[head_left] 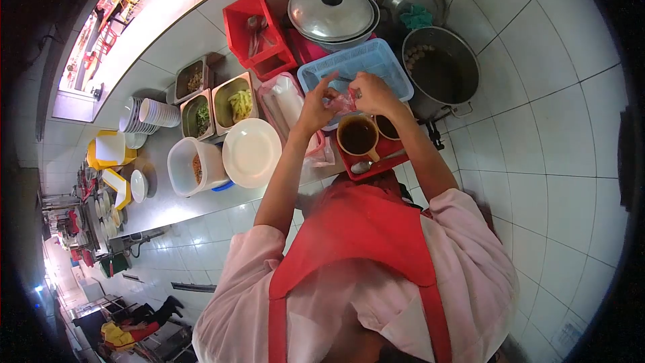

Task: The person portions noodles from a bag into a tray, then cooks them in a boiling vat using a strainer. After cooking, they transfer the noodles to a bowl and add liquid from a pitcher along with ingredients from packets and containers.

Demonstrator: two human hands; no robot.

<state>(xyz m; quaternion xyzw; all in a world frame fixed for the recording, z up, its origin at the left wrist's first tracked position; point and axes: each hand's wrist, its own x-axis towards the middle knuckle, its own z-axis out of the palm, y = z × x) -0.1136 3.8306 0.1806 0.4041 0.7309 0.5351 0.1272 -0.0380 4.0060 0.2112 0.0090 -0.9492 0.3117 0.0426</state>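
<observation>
My left hand (318,105) and my right hand (375,96) are close together over the near edge of a light blue plastic basket (376,54). Between them is a small, thin, see-through plastic bag (345,101) with a pinkish tint. Fingers of both hands pinch it; what it contains, if anything, I cannot make out. Just below my hands, a cup of dark brown liquid (357,136) stands on a red tray (351,161). A second container of dark liquid (387,128) is partly hidden by my right forearm. A metal spoon (361,167) lies at the tray's front.
To the right stands a large metal pot (441,70) with round pieces in liquid. Behind the basket is a lidded pot (330,13). A red cutlery box (259,33), food pans (233,99), a white plate (252,153) and stacked bowls (160,113) are to the left.
</observation>
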